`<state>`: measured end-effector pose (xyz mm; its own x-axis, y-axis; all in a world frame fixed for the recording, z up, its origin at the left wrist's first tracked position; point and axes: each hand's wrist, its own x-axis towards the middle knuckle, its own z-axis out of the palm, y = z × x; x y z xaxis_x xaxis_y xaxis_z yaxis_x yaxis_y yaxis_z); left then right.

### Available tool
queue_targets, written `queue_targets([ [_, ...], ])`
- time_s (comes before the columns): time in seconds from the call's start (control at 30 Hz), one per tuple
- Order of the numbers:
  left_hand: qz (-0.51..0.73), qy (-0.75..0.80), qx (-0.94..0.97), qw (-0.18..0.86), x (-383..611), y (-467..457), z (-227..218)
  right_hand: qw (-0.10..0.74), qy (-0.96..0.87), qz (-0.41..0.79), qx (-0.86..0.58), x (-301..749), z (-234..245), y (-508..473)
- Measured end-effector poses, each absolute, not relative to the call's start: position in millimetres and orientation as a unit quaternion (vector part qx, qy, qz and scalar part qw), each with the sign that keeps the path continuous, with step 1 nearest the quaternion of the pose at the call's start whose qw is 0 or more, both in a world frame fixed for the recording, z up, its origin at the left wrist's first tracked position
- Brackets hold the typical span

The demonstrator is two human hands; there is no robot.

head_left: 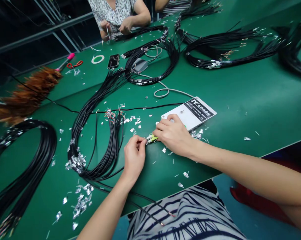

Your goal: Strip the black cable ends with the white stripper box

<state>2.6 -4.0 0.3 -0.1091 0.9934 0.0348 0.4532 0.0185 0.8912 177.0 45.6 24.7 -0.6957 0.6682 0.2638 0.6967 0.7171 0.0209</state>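
Observation:
My left hand (135, 156) is closed in a pinch at the tip of what looks like a thin cable end, mostly hidden by the fingers. Against those fingertips is the metal tip of a small tool with yellow-green handles (153, 137), probably snips. My right hand (174, 136) is wrapped around the tool and covers most of it. A bundle of black cables (108, 161) lies looped left of my left hand, with stripped copper ends at its top. Behind my right hand stands a flat white machine (200, 113) with a black label.
Foil scraps (83, 201) litter the green table (240, 120). More coiled black cables (40, 156) lie left and at the back. A phone (113, 61), tape roll (98, 59), red scissors (75, 64) and brown duster (30, 93) are farther off. A co-worker (120, 16) sits opposite.

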Motion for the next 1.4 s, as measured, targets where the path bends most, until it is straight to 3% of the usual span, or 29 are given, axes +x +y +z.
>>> queue_targets([
  [0.3, 0.404, 0.626, 0.571, 0.344, 2.3, -3.9, -2.3, 0.103, -0.917, -0.039, -0.382, 177.2, 31.2, 41.2],
  [0.37, 0.407, 0.626, 0.569, 0.345, 2.0, -4.1, -2.7, 0.153, -0.914, -0.021, -0.376, 188.3, 33.6, 36.0],
  [0.5, 0.412, 0.623, 0.566, 0.349, 1.3, -4.5, -2.6, 0.333, -0.837, -0.017, -0.434, 224.2, 34.8, 14.7],
  [0.57, 0.414, 0.622, 0.564, 0.350, 1.3, -4.6, -2.2, 0.369, -0.805, -0.030, -0.463, 238.4, 31.0, 2.6],
  [0.9, 0.413, 0.634, 0.551, 0.351, -11.1, -11.2, -2.5, 0.361, -0.799, -0.086, -0.472, 244.5, 7.1, -5.0],
  [1.17, 0.466, 0.613, 0.521, 0.367, -34.9, -12.1, 9.4, 0.421, -0.809, 0.021, -0.410, 230.9, 15.0, -25.2],
  [1.23, 0.491, 0.612, 0.537, 0.310, -49.2, 1.3, 16.7, 0.413, -0.826, 0.066, -0.379, 225.1, 13.3, -34.5],
  [1.4, 0.444, 0.703, 0.554, 0.031, -99.2, 57.3, 25.4, 0.391, -0.840, 0.149, -0.346, 217.0, 6.9, -47.8],
])
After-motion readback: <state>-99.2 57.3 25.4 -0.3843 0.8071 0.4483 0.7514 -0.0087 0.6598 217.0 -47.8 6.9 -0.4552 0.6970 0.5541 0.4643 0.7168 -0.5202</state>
